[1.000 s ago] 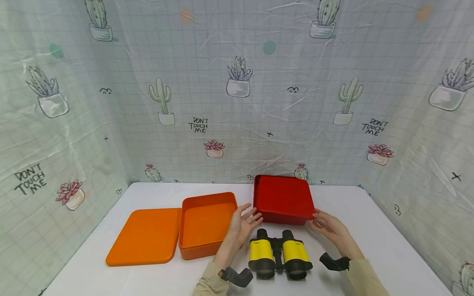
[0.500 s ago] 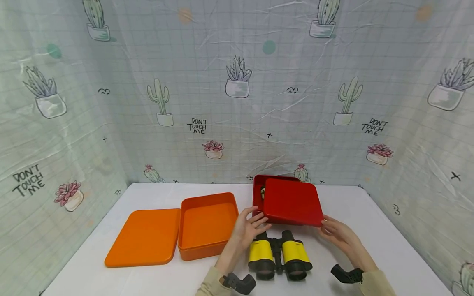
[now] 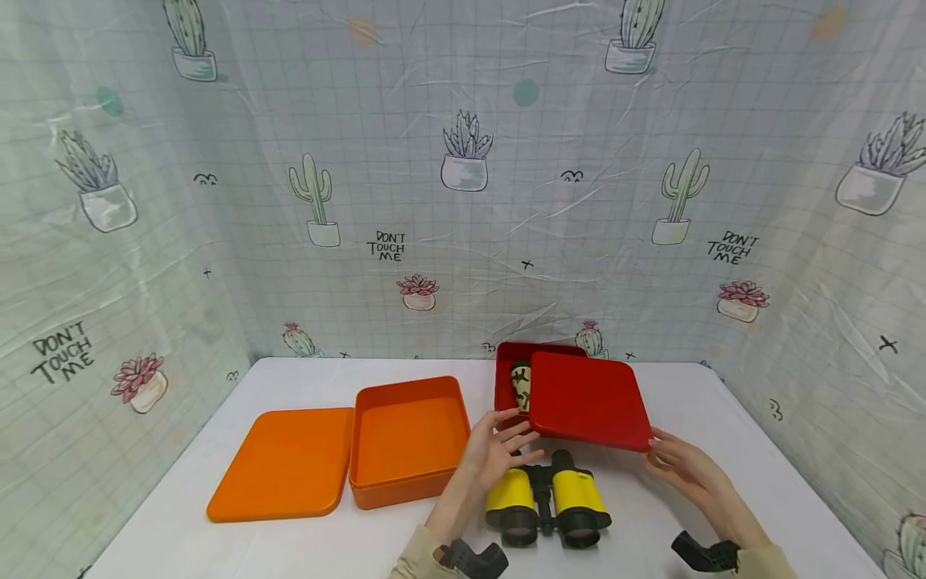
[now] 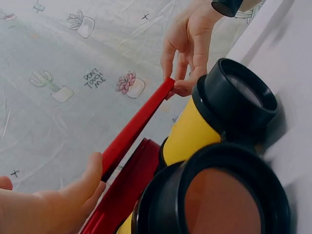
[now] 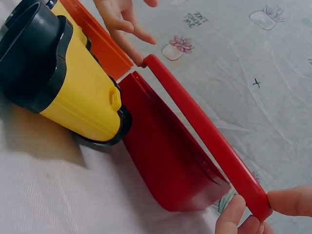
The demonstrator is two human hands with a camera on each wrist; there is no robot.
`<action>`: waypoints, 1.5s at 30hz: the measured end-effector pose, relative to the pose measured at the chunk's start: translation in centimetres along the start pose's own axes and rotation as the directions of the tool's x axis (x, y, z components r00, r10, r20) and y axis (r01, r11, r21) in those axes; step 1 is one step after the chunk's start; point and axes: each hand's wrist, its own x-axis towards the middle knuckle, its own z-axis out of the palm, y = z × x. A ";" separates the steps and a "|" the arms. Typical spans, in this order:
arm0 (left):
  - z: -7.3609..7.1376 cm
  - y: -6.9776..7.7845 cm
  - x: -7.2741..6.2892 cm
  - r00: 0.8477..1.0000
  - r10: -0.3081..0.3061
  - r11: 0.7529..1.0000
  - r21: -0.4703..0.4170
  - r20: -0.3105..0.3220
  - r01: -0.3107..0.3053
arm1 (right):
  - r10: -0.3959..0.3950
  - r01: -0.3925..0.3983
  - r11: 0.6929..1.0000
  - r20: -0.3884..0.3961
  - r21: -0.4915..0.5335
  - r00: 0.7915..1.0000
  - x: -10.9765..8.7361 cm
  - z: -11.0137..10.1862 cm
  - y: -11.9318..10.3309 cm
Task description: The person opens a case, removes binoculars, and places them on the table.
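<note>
My right hand [image 3: 690,474] pinches the near right corner of a red lid [image 3: 589,398]; the right wrist view shows thumb and fingers on either side of its edge. My left hand [image 3: 488,462], fingers spread and mostly straight, touches the lid's near left corner. The lid is raised slightly tilted over a red box [image 5: 161,161], covering most of it. In the uncovered left part of the box lies a camouflage-patterned object [image 3: 521,386] with a dark end, the rest hidden. Yellow and black binoculars [image 3: 579,492] stand between my hands, partly behind the left one.
Left of my left hand is an open orange box [image 3: 394,492], with an orange lid [image 3: 282,466] lying flat beside it. Everything is on a white table [image 3: 174,531]. A cactus-print curtain [image 3: 463,241] hangs behind and at both sides.
The red lid has come off the box and moved right and toward me, uncovering the box's left part and the camouflage-patterned object. Both hands have moved right with it.
</note>
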 end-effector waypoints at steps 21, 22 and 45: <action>2.2 -1.2 -0.4 0.992 -0.120 0.990 -0.074 0.027 0.121 | 0.028 -0.032 0.997 0.059 0.076 0.998 -3.1 -3.2 -0.9; 2.4 -1.3 -0.4 0.992 -0.127 0.989 -0.078 0.026 0.129 | 0.031 -0.036 0.996 0.069 0.079 0.997 -3.2 -3.4 -0.9; 4.6 -3.8 -1.1 0.948 -0.289 0.919 -0.239 0.134 0.314 | 0.116 -0.138 0.988 0.268 0.064 0.957 -6.3 -8.9 -1.1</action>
